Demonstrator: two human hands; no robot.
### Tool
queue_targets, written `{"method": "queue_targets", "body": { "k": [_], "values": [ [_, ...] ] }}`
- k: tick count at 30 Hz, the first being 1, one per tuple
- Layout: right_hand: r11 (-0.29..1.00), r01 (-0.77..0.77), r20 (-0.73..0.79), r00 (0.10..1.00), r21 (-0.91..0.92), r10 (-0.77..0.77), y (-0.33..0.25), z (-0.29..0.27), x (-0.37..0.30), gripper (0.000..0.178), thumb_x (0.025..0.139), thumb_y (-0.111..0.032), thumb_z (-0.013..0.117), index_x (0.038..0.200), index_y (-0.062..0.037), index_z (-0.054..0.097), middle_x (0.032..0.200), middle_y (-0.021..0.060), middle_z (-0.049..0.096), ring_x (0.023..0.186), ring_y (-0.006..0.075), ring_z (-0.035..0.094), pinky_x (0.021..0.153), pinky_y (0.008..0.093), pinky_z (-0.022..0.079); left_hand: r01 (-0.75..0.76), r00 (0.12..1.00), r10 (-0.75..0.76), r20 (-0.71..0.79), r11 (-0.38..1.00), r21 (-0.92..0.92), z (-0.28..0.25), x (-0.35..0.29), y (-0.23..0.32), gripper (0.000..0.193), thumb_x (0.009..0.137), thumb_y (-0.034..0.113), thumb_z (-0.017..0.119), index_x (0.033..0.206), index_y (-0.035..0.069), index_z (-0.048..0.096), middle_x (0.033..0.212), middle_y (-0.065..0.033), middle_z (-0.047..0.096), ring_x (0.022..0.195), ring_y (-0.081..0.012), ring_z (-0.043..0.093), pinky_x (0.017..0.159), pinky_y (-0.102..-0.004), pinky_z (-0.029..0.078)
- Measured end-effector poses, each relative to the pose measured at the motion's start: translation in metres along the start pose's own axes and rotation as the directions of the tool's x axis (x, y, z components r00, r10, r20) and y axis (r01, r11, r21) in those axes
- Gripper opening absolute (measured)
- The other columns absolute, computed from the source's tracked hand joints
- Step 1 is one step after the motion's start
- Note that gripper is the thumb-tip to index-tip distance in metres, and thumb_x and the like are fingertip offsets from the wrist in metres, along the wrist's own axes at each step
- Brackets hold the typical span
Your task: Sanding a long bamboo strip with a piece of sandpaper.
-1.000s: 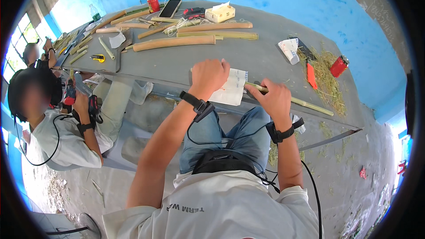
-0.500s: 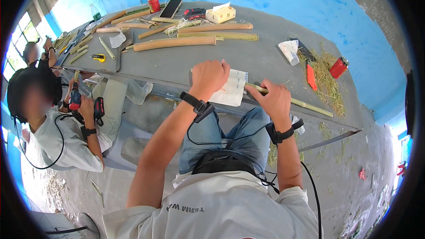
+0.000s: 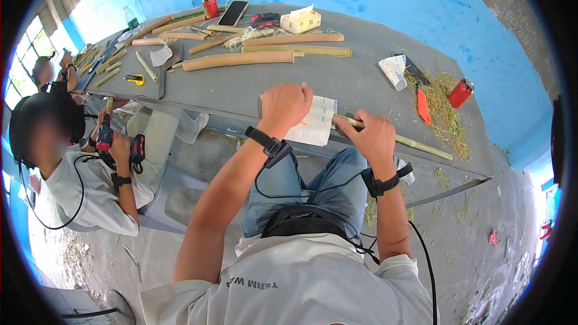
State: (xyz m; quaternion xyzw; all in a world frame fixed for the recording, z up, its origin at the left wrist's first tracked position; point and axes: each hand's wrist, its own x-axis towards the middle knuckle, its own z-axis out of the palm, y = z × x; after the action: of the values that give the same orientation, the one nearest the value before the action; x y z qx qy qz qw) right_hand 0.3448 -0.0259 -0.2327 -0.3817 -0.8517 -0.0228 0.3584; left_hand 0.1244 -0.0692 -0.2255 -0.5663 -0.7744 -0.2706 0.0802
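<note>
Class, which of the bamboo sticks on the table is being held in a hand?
The thin green bamboo stick at the near edge, gripped by the right hand.

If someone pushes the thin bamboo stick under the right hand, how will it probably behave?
The thin bamboo stick looks round and slender, so it would probably roll on the flat grey table. It seems stiff and light. The right hand grips one end, which likely keeps it steady.

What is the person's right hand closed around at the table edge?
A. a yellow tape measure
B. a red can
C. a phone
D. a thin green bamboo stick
D: the right hand grips a thin green bamboo stick that runs out to the right along the grey table, beside the sheet of paper.
</note>
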Motion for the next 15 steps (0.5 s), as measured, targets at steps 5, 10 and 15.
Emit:
{"method": "queue_targets", "body": {
  "k": [5,10,15],
  "values": [
    [1.0,0.003,-0.006,1.0,-0.005,-0.003,0.0,0.0,0.001,0.058,0.079,-0.06,0.079,0.065,-0.0074,0.06,0.055,0.0105,0.058,0.052,0.0338,0.057,0.056,0.0415,0.046,-0.025,0.999,0.024,-0.04,1.0,-0.016,-0.002,-0.004,-0.004,0.056,0.101,0.034,0.045,0.062,0.003,0.068,0.06,-0.0183,0.065,0.06,-0.041,0.066,0.064,-0.052,0.053],
    [0.998,-0.05,0.005,0.999,0.037,0.05,0.002,0.0,0.0,0.058,0.08,-0.063,0.077,0.067,-0.0075,0.063,0.055,0.0093,0.059,0.052,0.0329,0.059,0.056,0.0409,0.047,-0.127,0.984,0.13,0.122,0.991,-0.034,-0.01,-0.002,-0.014,0.059,0.105,0.039,0.041,0.068,0.002,0.07,0.068,-0.0206,0.068,0.067,-0.0419,0.067,0.068,-0.0518,0.054],
    [0.998,-0.04,0.036,0.999,0.042,0.038,0.003,0.001,-0.001,0.057,0.08,-0.061,0.078,0.067,-0.0081,0.063,0.055,0.0084,0.06,0.052,0.0321,0.059,0.056,0.0404,0.047,-0.15,0.955,0.141,0.263,0.989,0.015,-0.019,0.007,-0.024,0.059,0.105,0.039,0.041,0.072,0.0,0.07,0.072,-0.0229,0.068,0.07,-0.0447,0.067,0.07,-0.0541,0.054]
  ]
}}
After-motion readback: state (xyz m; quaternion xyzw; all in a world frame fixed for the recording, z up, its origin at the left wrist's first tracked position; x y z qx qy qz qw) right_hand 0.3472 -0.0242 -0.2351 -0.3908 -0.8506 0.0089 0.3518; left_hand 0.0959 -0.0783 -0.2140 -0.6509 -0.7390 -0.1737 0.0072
